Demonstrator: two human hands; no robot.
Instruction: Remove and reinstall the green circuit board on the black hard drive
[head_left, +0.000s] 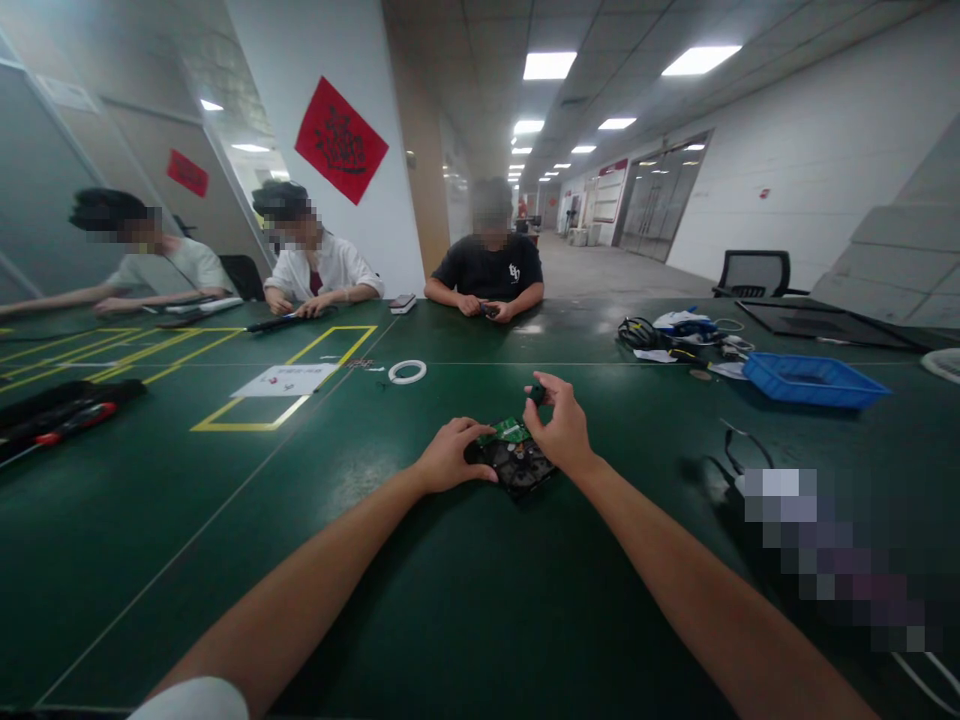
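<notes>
In front of me on the table lies a black, roughly square device [521,472] with open inner parts. A green circuit board [511,431] sits at its far edge. My left hand [454,455] is closed around the device's left side, thumb at the near edge and fingers near the board. My right hand [561,425] is raised over the right side of the device. Between its thumb and fingers it pinches a small dark rounded piece [535,393], too small to name. The right hand hides part of the device's right edge.
A white ring [406,372] and a paper sheet [285,379] lie ahead to the left. To the right are a blue tray [814,381], a pile of cables [637,333] and a blurred item with cords. Dark tools [71,415] lie far left. Three people sit across the green table [360,620].
</notes>
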